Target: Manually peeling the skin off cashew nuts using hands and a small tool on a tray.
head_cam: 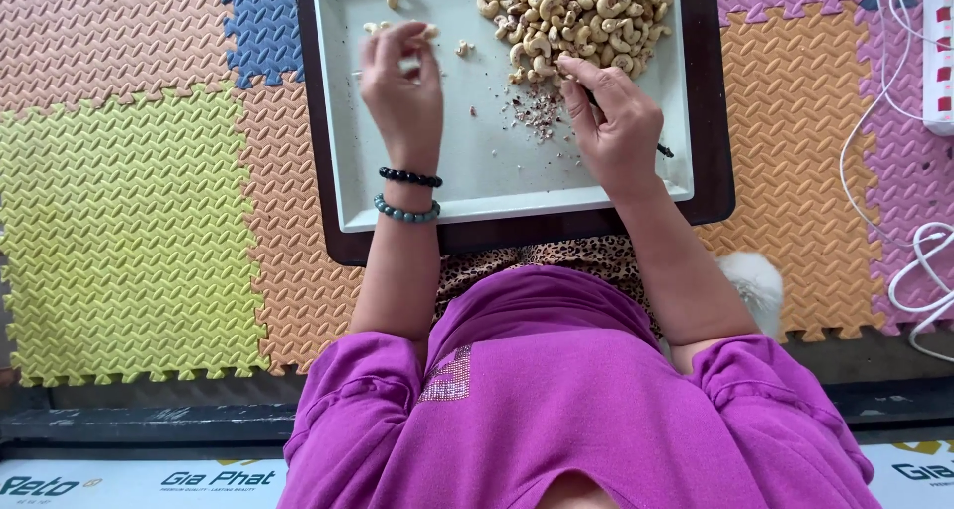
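Foam puzzle-mat floor (129, 231), head view: white tray (477, 186) on dark board (711, 121). Cashew heap (576, 17) top right. R hand (616, 121) fingertips touch heap's near edge, dark tool in grip. L hand (402, 91) pinches one kernel, heap well to its right.

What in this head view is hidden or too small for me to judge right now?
- Left hand: fingertips curl over a small piece; what it pinches is hidden.
- Right hand: a thin dark tool shows only at its end; the palm covers the rest.
- Cashew pile: cut off by the top edge.
- Flakes on the tray: too small to identify.
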